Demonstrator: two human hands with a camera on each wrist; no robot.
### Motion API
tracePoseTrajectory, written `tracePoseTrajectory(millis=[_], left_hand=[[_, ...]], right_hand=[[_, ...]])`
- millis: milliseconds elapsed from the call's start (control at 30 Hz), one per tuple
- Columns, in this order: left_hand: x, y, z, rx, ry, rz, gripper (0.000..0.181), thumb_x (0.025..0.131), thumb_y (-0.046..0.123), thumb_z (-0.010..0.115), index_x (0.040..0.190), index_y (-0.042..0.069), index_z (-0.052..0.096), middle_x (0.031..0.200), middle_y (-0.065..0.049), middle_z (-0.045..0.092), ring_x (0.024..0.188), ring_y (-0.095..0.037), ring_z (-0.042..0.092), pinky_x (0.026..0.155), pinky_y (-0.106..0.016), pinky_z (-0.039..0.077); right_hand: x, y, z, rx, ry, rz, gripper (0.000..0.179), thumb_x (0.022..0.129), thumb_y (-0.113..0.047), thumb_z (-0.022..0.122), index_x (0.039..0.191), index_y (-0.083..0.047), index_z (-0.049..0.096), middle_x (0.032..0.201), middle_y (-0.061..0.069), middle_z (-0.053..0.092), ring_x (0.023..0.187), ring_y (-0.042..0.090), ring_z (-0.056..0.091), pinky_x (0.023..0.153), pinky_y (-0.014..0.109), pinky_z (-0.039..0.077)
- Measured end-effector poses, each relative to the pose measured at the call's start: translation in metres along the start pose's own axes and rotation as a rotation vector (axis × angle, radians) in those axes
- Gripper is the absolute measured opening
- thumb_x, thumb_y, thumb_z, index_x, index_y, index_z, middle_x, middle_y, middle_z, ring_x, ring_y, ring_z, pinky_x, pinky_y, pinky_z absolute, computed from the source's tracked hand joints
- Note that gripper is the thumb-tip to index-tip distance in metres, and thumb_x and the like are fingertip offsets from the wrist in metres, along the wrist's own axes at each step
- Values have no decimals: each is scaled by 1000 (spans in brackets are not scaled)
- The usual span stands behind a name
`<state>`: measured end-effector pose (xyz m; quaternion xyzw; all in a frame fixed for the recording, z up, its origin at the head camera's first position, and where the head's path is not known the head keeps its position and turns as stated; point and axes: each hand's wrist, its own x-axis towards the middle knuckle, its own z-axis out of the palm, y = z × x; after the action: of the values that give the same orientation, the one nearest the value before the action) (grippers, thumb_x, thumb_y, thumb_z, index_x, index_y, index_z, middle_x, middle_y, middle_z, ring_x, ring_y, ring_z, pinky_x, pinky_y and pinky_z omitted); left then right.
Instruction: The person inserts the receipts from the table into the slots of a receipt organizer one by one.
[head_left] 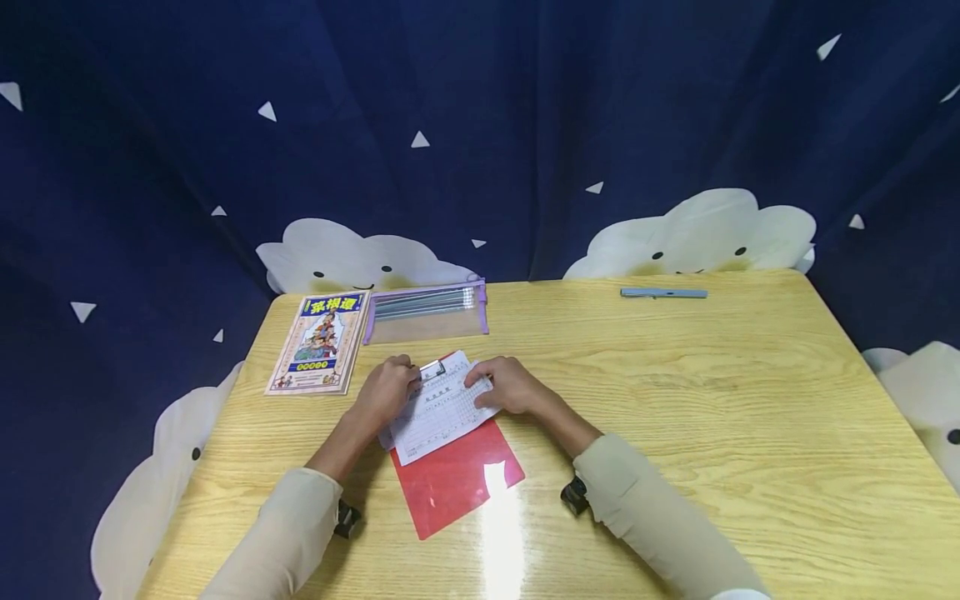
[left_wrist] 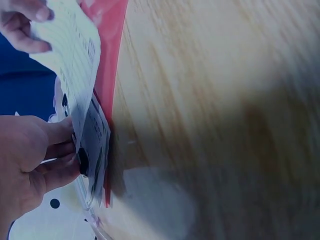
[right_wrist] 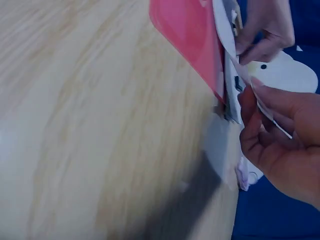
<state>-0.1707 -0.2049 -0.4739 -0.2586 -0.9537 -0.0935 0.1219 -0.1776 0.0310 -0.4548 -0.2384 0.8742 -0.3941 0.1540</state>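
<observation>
A red clipboard (head_left: 459, 483) lies tilted on the table with printed sheets over its upper half. At its top edge, my left hand (head_left: 387, 389) pinches the metal clip (head_left: 432, 371), fingers curled by the clip's black end in the left wrist view. My right hand (head_left: 512, 386) pinches the right edge of a white printed sheet (head_left: 438, 419) between thumb and fingers. That sheet is raised and bent over the other papers (left_wrist: 99, 131), which lie beneath it on the board. The sheet covers part of the clip.
A booklet stack (head_left: 318, 342) with an illustrated cover lies at the left. Beside it is a clear pencil pouch (head_left: 427, 331) with purple edging and several pencils inside. A blue-grey pen (head_left: 663, 293) lies near the far edge of the wooden table (head_left: 675, 400). A dark curtain hangs behind.
</observation>
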Motion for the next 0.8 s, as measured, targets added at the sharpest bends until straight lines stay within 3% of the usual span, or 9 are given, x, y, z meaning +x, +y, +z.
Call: tracePoseTrajectory(millis=[133,300,500,800], left_hand=[[0,-1,0,-8,14,16,10,75,4,74,69,5,66,68,-6,55,62,-21,56,57,-35,49],[0,-1,-1,-9,19,30,10,75,4,74,69,5,66,67,-6,55,62,-22,57,57,-35,49],[-1,1,-3,-4,-1,27,7,76,4,73,72,4,67,68,-7,55,63,-22,57,59,-36,50],[-3,2,0,40,-8,55,11,79,3,69,70,2,64,70,-8,53,64,-24,55,59,-37,49]], right_hand=[[8,-3,9,-68,37,15,26,69,-4,78,93,-9,71,93,7,70,83,15,57,78,26,47],[17,-4,18,-114,64,17,25,68,-5,79,91,-7,70,101,10,70,100,23,62,96,36,43],[22,-5,23,-132,91,-14,26,66,-3,79,91,-4,70,97,12,69,95,25,62,91,36,47],[25,-6,25,-175,107,15,25,67,-4,79,90,-5,71,99,13,70,99,27,64,93,36,47]])
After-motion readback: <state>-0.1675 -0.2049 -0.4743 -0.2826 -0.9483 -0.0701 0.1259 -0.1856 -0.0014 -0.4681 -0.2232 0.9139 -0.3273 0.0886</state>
